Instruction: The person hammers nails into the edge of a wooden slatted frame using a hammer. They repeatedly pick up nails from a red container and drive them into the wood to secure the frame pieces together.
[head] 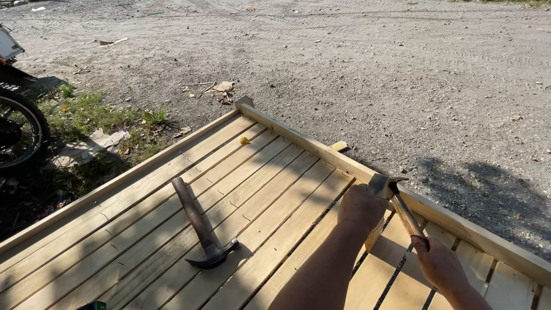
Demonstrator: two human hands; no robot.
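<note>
Gripping a hammer [396, 201], right hand [439, 264] clamps its handle; left hand [361, 206] cups its head.

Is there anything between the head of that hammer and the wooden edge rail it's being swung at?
Nothing visible does. The hammer in the right hand has its head right at the edge rail, and the left hand rests on the slats beside it, close to the head.

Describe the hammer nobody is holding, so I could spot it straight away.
Start at the big slatted wooden panel that fills the lower part of the view. The idle hammer lies flat on its slats, left of the person's left hand. Unlike the hammer in the right hand, whose head is up at the panel's raised edge rail, this one is untouched, with a dark reddish-brown handle and a curved claw head.
</note>
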